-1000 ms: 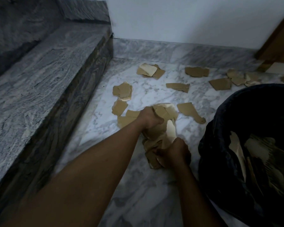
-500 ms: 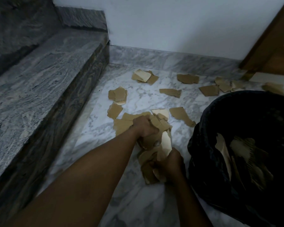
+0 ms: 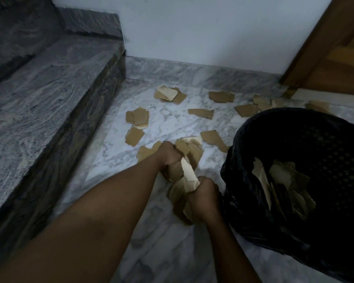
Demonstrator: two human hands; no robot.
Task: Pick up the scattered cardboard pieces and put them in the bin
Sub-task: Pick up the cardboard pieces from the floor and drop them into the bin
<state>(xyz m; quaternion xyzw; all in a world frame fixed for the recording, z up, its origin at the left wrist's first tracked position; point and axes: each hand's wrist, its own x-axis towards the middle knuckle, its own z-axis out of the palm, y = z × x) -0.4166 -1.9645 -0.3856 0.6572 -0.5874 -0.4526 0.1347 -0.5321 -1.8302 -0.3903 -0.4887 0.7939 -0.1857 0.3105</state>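
Head view: your left hand [image 3: 170,154] and right hand [image 3: 204,196] each have a closed grip on a bundle of cardboard pieces [image 3: 189,160] just left of the black bin [image 3: 294,123]. Loose pieces [image 3: 221,97] lie scattered on the marble floor [image 3: 172,123]; others sit inside the bin.

Brown cardboard pieces [image 3: 200,113], some showing pale cream faces, dot the white floor [image 3: 172,127] with its grey marble veining. Right of them, the bin [image 3: 315,139] is black, lattice-patterned inside. Left of the bin, the step [image 3: 49,94] runs streaky grey granite. Behind, a plain pale-blue wall [image 3: 202,31].
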